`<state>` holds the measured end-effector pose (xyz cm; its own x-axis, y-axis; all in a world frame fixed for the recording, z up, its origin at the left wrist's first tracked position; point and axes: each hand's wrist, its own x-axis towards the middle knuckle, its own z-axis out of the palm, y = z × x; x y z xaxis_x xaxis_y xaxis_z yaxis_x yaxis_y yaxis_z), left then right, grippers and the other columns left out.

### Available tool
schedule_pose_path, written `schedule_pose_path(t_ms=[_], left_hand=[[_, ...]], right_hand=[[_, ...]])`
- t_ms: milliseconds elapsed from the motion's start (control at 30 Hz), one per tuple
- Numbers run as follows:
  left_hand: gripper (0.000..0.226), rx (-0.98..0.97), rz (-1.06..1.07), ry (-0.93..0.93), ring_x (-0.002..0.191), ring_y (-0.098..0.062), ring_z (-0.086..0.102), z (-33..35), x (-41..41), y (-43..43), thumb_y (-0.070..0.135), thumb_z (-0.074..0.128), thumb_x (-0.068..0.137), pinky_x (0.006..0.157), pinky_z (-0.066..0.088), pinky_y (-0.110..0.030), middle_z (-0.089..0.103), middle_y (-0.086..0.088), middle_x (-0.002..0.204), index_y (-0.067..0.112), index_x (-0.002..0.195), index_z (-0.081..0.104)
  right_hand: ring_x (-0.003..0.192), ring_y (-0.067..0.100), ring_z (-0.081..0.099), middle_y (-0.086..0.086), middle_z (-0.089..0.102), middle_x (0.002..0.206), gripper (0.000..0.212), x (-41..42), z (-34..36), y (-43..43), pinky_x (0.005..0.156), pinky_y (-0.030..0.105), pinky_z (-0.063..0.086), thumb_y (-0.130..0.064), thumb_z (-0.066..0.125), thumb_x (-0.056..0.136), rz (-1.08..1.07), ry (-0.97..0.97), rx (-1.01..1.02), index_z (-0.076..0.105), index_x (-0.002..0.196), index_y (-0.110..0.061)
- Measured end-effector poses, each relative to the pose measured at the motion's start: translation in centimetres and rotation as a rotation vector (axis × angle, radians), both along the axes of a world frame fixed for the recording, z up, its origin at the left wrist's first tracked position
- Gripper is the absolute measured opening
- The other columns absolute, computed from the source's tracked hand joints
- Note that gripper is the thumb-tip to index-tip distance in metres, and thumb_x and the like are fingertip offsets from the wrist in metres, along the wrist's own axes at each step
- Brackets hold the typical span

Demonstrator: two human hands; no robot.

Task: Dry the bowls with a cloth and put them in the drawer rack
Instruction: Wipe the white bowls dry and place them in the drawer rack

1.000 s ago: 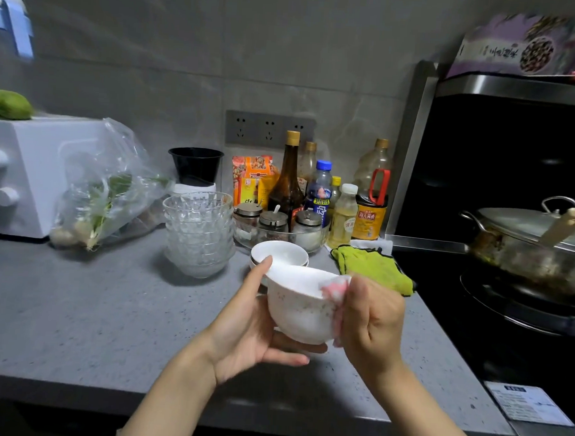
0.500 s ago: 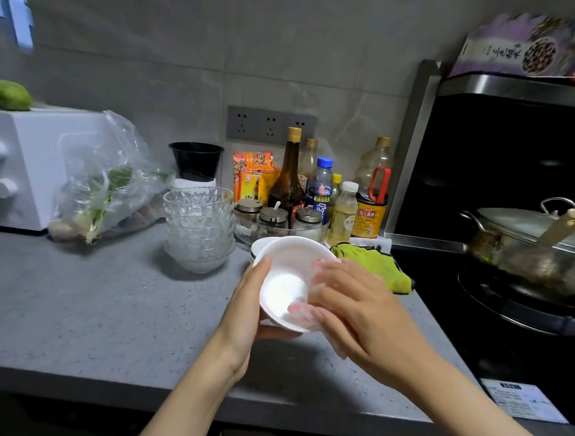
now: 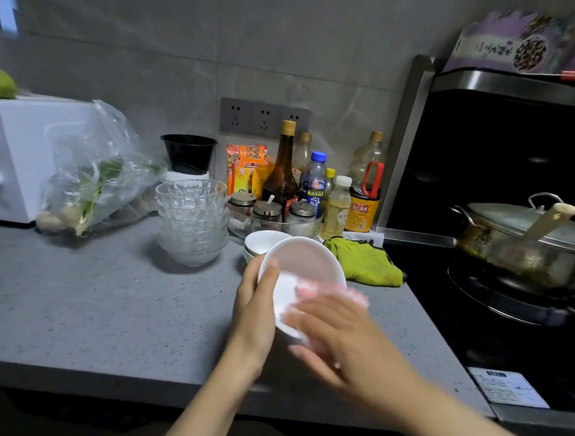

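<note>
My left hand [image 3: 256, 303] grips a white bowl [image 3: 302, 263] by its left rim, thumb on the rim, tilting its opening toward me above the grey counter [image 3: 108, 308]. A pink cloth [image 3: 329, 291] lies inside the bowl's lower part, pressed there by my blurred right hand [image 3: 336, 333], which covers much of the bowl's lower half. Behind the held bowl stand more white bowls [image 3: 261, 243] stacked on the counter. A stack of several clear glass bowls [image 3: 191, 219] sits further left. No drawer rack is in view.
A green cloth [image 3: 365, 262] lies at the counter's right edge beside the stove, where a lidded pot [image 3: 528, 240] stands. Bottles and spice jars [image 3: 300, 198] line the back wall. A plastic bag of vegetables [image 3: 95, 174] leans against a white appliance [image 3: 19, 157] at left.
The bowl has been turned from side-on to opening toward me. My right hand moved the pink cloth from the outer rim into the bowl and now sweeps inside it.
</note>
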<state>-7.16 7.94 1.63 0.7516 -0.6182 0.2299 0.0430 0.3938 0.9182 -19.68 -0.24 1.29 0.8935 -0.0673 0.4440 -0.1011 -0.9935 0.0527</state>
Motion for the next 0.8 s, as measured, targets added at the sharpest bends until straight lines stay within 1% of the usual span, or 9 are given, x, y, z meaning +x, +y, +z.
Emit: schedule_pose_path(t_ms=[67,133,200,367,500,567,633,700,800], left_hand=[[0.020,0.074,-0.108,-0.074,0.091,-0.009,0.064,0.1,0.8,0.4,0.022,0.043,0.100,0.080,0.049,-0.021,0.070,0.004,0.098,0.024,0.100,0.063],[0.021,0.139,-0.207,-0.099,0.097,-0.012,0.065,0.4,1.1,0.4,0.022,0.043,0.100,0.083,0.049,-0.023,0.071,0.002,0.105,0.024,0.105,0.064],[0.021,0.127,-0.192,-0.073,0.092,-0.010,0.065,0.5,1.0,0.3,0.022,0.044,0.100,0.079,0.050,-0.021,0.072,0.003,0.101,0.024,0.103,0.064],[0.019,0.022,-0.015,0.008,0.088,-0.014,0.062,-0.3,-0.1,-0.7,0.019,0.045,0.099,0.075,0.050,-0.024,0.068,0.000,0.096,0.023,0.098,0.064],[0.021,0.016,0.037,0.040,0.087,-0.013,0.059,-0.4,-0.6,-1.2,0.017,0.041,0.100,0.075,0.048,-0.023,0.065,0.001,0.096,0.024,0.096,0.061],[0.022,0.032,0.051,0.051,0.089,-0.013,0.059,-0.1,-0.3,-1.2,0.018,0.040,0.101,0.078,0.047,-0.023,0.065,0.002,0.099,0.024,0.102,0.061],[0.025,0.058,0.037,0.060,0.090,-0.009,0.059,0.1,0.2,-1.1,0.019,0.039,0.101,0.075,0.048,-0.017,0.065,0.002,0.104,0.021,0.114,0.060],[0.029,0.086,0.008,0.078,0.098,-0.014,0.062,0.2,0.7,-0.9,0.021,0.039,0.100,0.081,0.050,-0.023,0.067,-0.002,0.110,0.017,0.120,0.059],[0.032,0.107,-0.005,0.133,0.109,-0.026,0.061,0.4,0.9,-0.6,0.025,0.040,0.100,0.095,0.048,-0.043,0.066,-0.011,0.117,0.014,0.123,0.059]], right_hand=[[0.134,0.018,0.038,0.003,0.059,0.131,0.039,-0.9,1.0,-3.1,0.116,0.039,0.018,-0.045,0.047,0.088,-0.046,0.087,-0.327,0.067,0.113,-0.022],[0.140,0.021,0.027,0.008,0.051,0.140,0.046,-1.4,2.0,-4.6,0.118,0.040,0.009,-0.047,0.042,0.087,-0.064,0.161,-0.455,0.067,0.115,-0.021],[0.140,0.024,0.027,0.010,0.052,0.139,0.047,-1.2,1.8,-4.4,0.118,0.038,0.010,-0.043,0.044,0.085,-0.056,0.137,-0.406,0.065,0.118,-0.017],[0.122,0.031,0.052,0.012,0.063,0.115,0.038,0.5,-2.5,-1.2,0.100,0.044,0.041,-0.014,0.044,0.076,-0.189,-0.084,-0.292,0.066,0.106,-0.005],[0.106,0.027,0.064,0.006,0.067,0.102,0.039,1.5,-2.8,0.7,0.092,0.041,0.031,-0.014,0.037,0.068,-0.318,-0.159,-0.246,0.068,0.092,-0.014],[0.124,0.031,0.052,0.008,0.061,0.124,0.049,1.2,-1.8,0.4,0.100,0.042,0.026,-0.021,0.039,0.068,-0.303,-0.129,-0.242,0.065,0.109,-0.018],[0.141,0.038,0.023,0.011,0.035,0.151,0.060,0.5,-0.6,-0.3,0.112,0.052,0.015,-0.032,0.042,0.072,-0.246,-0.082,-0.194,0.053,0.131,-0.027],[0.145,0.038,0.002,0.007,0.017,0.159,0.069,0.0,0.1,-1.3,0.115,0.057,0.009,-0.039,0.054,0.074,-0.175,-0.016,-0.149,0.039,0.141,-0.032],[0.147,0.026,-0.002,0.000,0.021,0.157,0.073,-0.7,0.4,-2.4,0.116,0.049,0.016,-0.040,0.066,0.080,-0.071,0.054,-0.085,0.034,0.143,-0.027]])
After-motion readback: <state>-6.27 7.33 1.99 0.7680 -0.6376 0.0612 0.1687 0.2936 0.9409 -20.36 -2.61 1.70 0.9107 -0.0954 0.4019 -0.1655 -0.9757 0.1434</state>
